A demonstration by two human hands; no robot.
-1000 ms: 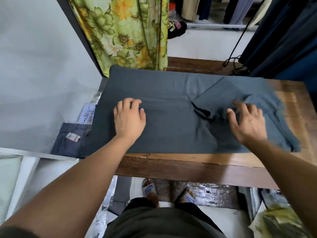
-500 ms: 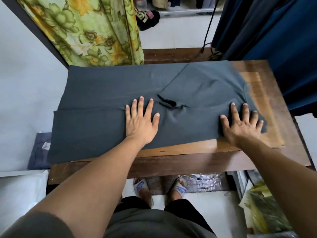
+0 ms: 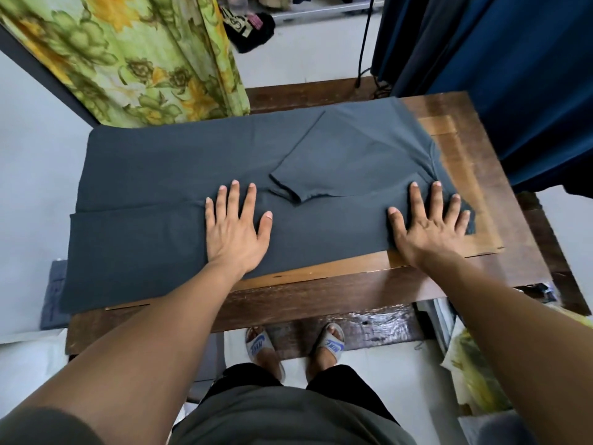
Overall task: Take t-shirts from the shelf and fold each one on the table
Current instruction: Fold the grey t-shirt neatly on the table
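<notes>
Both hands lie flat, fingers straight: left hand and right hand press the t-shirt, spread lengthwise on the table. Smooth outward from the folded sleeve before you fold further.

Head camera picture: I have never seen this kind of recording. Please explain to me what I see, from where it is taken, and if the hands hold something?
There is no machine here. A person wears a camera on the head, so you look forward and down along both bare arms. On the brown wooden table lies a dark grey cotton t-shirt, spread out and partly folded: its sleeves are turned in over the body. The left hand lies flat on the middle of the shirt, and the right hand lies flat on its right end. The fingers are straight and spread, so neither hand has a grip on anything; they only press on the cloth. Beyond the table hang a green and yellow flowered curtain and dark blue cloth.
</notes>
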